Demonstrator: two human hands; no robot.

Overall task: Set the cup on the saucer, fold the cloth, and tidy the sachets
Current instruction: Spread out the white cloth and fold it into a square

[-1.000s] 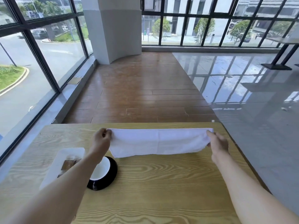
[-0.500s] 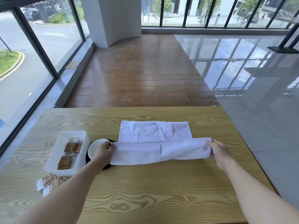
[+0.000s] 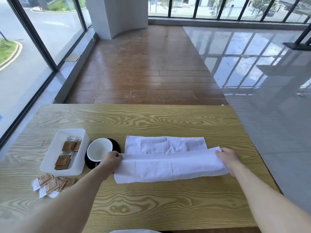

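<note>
A white cloth (image 3: pixel 168 158) lies across the middle of the wooden table (image 3: pixel 151 120), its top layer doubled over toward me. My left hand (image 3: pixel 110 161) pinches the fold's left end and my right hand (image 3: pixel 227 158) pinches its right end. A white cup (image 3: pixel 99 151) sits on a black saucer (image 3: pixel 116 144) just left of the cloth, partly behind my left hand. Several brown sachets (image 3: pixel 65 156) lie in a white tray (image 3: pixel 50 158). More loose sachets (image 3: pixel 50 184) lie on the table in front of the tray.
The table's far edge drops to a brown wooden floor (image 3: pixel 144 69) and glossy grey tiles (image 3: pixel 260 73). Glass walls with dark frames run along the left and the back. A white column (image 3: pixel 117 14) stands beyond the table.
Both hands have drawn the cloth's held edge toward me and lowered it over the lower part, so the cloth now lies doubled on the table. The view has tilted down.
</note>
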